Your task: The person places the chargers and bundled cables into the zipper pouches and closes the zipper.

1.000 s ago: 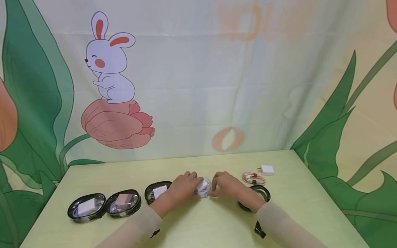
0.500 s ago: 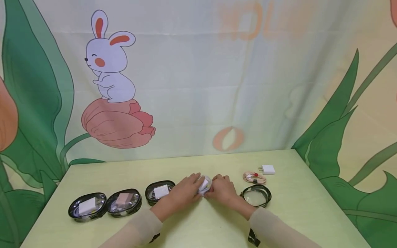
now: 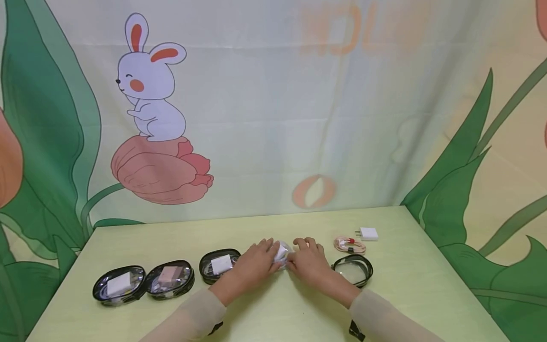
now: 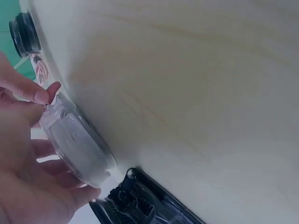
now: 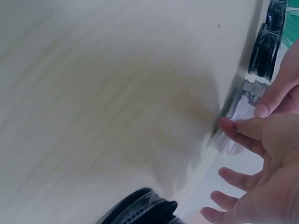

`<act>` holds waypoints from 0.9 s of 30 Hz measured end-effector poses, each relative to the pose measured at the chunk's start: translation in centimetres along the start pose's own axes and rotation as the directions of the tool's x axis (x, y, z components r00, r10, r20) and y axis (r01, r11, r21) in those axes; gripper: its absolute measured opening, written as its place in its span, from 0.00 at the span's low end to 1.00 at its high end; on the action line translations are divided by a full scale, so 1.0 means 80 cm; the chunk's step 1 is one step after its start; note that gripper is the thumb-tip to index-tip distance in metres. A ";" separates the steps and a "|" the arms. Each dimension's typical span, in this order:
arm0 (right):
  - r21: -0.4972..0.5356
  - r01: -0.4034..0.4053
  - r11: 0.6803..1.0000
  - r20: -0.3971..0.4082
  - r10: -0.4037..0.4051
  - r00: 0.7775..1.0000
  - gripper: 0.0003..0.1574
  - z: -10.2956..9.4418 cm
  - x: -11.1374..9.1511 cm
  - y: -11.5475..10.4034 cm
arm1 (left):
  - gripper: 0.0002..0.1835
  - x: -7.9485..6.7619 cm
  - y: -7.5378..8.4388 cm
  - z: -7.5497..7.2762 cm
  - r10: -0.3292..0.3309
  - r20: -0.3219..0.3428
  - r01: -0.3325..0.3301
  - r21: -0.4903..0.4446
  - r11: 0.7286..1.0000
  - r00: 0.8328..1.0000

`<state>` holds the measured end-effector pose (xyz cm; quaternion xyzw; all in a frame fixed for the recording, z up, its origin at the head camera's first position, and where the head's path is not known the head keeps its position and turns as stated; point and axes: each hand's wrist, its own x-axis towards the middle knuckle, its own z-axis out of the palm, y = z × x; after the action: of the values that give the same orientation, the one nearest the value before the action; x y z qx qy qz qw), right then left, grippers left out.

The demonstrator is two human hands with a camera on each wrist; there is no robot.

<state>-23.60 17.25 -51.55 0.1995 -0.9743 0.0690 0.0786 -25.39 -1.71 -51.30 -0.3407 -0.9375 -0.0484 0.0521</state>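
Observation:
Near the middle of the table, a small clear zip pouch stands between my two hands. Inside it a white block shows through the plastic. My left hand grips the pouch from its left side, thumb at the near end and fingers along the far side. The thumb and index finger of my right hand pinch a small metal zipper pull at the pouch's right end. The other right-hand fingers are spread apart in the right wrist view. Much of the pouch is hidden behind the left hand in the head view.
Left of my hands lie three black-trimmed clear pouches with chargers and cables inside. To the right are a black-trimmed clear pouch, a coiled pink cable and a white charger plug. A printed curtain hangs behind the table.
My right hand has come in from slightly apart to the pouch's right end and taken hold there; its other fingers have since spread. The left hand has stayed on the pouch.

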 end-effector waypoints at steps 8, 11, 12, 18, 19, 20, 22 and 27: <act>-0.136 0.136 0.981 -0.040 -0.143 0.989 0.06 -0.005 0.002 0.014 | 0.26 -0.005 0.006 0.008 0.093 -0.044 -0.078 0.270 0.960 0.995; -0.170 0.139 0.976 -0.032 -0.147 0.989 0.06 -0.009 0.006 0.022 | 0.25 -0.010 0.005 0.010 0.139 -0.072 -0.107 0.335 0.936 0.988; -0.178 0.140 0.974 -0.027 -0.147 0.989 0.06 -0.009 0.007 0.024 | 0.24 -0.012 0.005 0.010 0.150 -0.075 -0.115 0.354 0.928 0.986; -0.222 0.179 0.959 0.017 -0.180 0.984 0.07 -0.009 0.018 0.033 | 0.22 -0.018 -0.001 0.012 0.234 -0.111 -0.174 0.390 0.904 0.966; -0.227 0.182 0.957 0.029 -0.181 0.983 0.07 -0.009 0.021 0.033 | 0.22 -0.019 -0.001 0.012 0.247 -0.120 -0.183 0.387 0.904 0.962; -0.230 0.184 0.955 0.045 -0.179 0.983 0.08 -0.008 0.023 0.034 | 0.22 -0.020 -0.002 0.011 0.259 -0.129 -0.194 0.380 0.904 0.957; -0.234 0.187 0.954 0.084 -0.172 0.982 0.07 -0.006 0.028 0.034 | 0.21 -0.021 -0.003 0.010 0.278 -0.129 -0.216 0.362 0.907 0.952; -0.254 0.174 0.951 0.175 -0.132 0.976 0.08 0.000 0.035 0.034 | 0.23 -0.023 -0.002 0.004 0.277 -0.067 -0.242 0.322 0.915 0.958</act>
<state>-27.25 18.67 -51.28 0.2669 -0.9594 -0.0853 0.0335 -24.13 -2.93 -51.85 -0.4465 -0.8753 0.0880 0.1632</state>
